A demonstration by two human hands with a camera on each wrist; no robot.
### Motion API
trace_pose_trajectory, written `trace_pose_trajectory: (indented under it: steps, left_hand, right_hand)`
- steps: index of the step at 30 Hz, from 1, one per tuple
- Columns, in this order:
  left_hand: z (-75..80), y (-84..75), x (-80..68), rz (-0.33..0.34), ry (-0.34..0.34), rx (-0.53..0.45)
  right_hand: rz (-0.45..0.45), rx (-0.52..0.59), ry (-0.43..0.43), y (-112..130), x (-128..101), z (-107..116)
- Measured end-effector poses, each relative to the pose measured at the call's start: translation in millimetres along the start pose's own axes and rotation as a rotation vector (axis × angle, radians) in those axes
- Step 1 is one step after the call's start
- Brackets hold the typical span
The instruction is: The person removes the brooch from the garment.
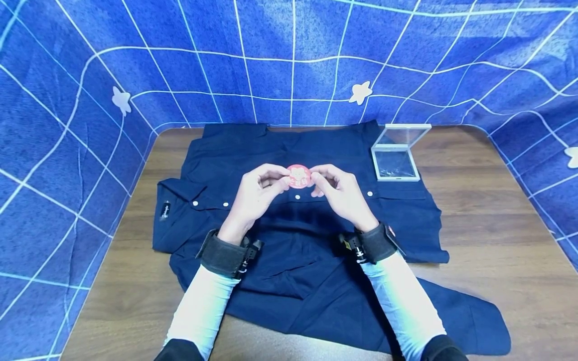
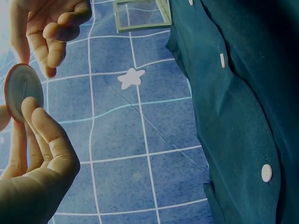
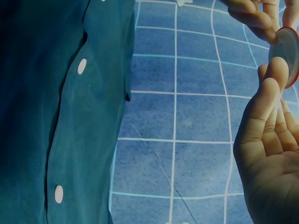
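Note:
A small round pink badge (image 1: 300,176) is held above a dark navy shirt (image 1: 289,235) spread flat on the wooden table (image 1: 487,225). My left hand (image 1: 259,193) pinches the badge's left edge and my right hand (image 1: 338,190) pinches its right edge. In the left wrist view the badge's pale back (image 2: 21,91) sits between thumb and fingers. In the right wrist view its edge (image 3: 286,55) shows at the fingertips. White buttons (image 1: 298,197) run along the shirt's placket under the hands.
A clear square plastic case (image 1: 397,150) lies open on the shirt's far right part, its lid tilted up. Blue cloth with white grid lines and stars (image 1: 289,60) walls in the table on three sides. Bare wood shows left and right of the shirt.

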State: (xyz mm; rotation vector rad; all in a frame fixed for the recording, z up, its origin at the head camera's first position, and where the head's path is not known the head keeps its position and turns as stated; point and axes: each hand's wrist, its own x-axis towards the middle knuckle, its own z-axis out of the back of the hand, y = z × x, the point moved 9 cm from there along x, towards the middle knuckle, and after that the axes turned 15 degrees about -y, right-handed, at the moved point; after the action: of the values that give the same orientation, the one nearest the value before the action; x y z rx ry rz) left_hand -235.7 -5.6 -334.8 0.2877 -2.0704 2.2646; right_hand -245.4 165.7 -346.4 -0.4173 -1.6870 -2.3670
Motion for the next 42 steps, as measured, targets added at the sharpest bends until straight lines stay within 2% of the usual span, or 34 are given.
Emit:
trace_pose_trajectory:
  steps: [9,14,21,27,30,33,38,42]
  left_hand:
    - [-7.3,2.5,-1.0,-0.068,0.055,0.054]
    - [-9.4,3.9,0.0,-0.087,0.074,0.063]
    - [-6.1,7.9,2.0,-0.042,0.033,0.039]
    - [-8.6,19.7,5.1,0.004,0.015,0.053]
    - [-20.9,24.9,5.7,0.024,0.047,0.06]
    - [-40.0,27.1,7.5,0.027,0.096,0.061]
    - [-70.0,32.2,15.1,0.035,0.147,0.112]
    - [-97.8,40.8,20.3,0.077,0.195,0.133]
  right_hand:
    - [-0.153,0.114,0.033,-9.9,-0.6,-4.2]
    - [-0.184,0.138,0.038,-13.7,-0.1,-3.9]
    - [-0.195,0.163,0.016,-18.2,2.3,0.0]
    - [-0.223,0.156,-0.014,-36.3,5.2,7.5]
    - [-0.247,0.154,-0.048,-48.7,7.7,19.6]
    - [-0.261,0.141,-0.089,-59.5,10.8,38.2]
    - [-0.276,0.056,-0.124,-77.0,15.2,70.4]
    - [-0.299,0.004,-0.149,-95.1,19.3,97.9]
